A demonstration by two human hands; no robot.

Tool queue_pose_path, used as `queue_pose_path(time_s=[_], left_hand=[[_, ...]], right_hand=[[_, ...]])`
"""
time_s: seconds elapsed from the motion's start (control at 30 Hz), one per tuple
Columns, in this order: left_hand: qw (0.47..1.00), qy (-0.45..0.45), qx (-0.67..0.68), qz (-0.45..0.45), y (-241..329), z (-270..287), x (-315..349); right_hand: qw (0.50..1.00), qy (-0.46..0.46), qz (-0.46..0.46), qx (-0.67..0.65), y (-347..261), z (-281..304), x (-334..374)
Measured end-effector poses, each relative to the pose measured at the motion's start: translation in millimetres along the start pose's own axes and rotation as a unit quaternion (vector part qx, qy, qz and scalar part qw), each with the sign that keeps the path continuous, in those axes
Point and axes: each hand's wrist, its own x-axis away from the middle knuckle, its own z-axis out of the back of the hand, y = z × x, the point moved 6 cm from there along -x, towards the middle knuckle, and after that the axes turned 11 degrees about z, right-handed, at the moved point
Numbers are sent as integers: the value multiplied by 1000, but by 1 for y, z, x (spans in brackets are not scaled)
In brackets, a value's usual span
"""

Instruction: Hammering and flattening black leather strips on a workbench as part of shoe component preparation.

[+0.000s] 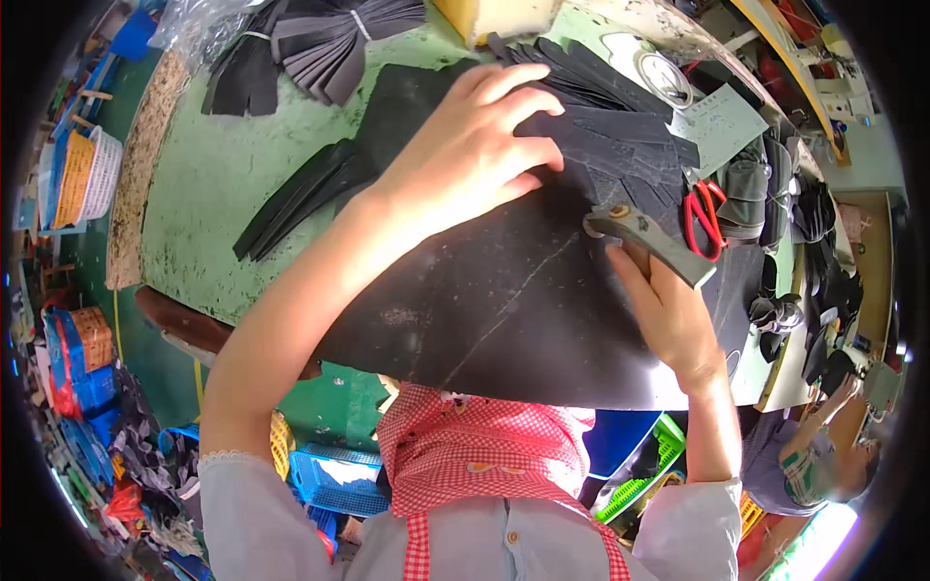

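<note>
A smooth black sheet (465, 310) lies before me at the table's near edge, with a pale scratch running across it. My left hand (484, 140) is over its far part, fingers apart and slightly bent, holding nothing that I can see. Just beyond those fingertips are several dark fabric strips (620, 145), overlapping. On the right, my right hand (668, 310) is closed round a hammer, whose grey metal head (659, 244) shows above the fingers; the grip hides its handle. Red-handled scissors (704, 221) rest close to the hammer head.
Tied bundles of dark pieces (325, 48) lie at the far left of the green table (203, 194). More black strips (300, 198) fan out left of the sheet. A paper slip (719, 129) and a tape roll (665, 77) are far right. Another person (799, 465) is at lower right.
</note>
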Motion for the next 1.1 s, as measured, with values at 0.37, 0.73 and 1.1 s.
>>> queue_pose_path(time_s=[0.37, 0.73, 1.1], left_hand=[[967, -201, 85, 129, 68, 24, 98], [968, -132, 136, 165, 68, 12, 102], [994, -71, 78, 21, 77, 18, 104]], right_hand=[[995, -91, -12, -29, -7, 6, 15], [959, -275, 34, -58, -53, -40, 57], [972, -235, 27, -6, -49, -25, 50]])
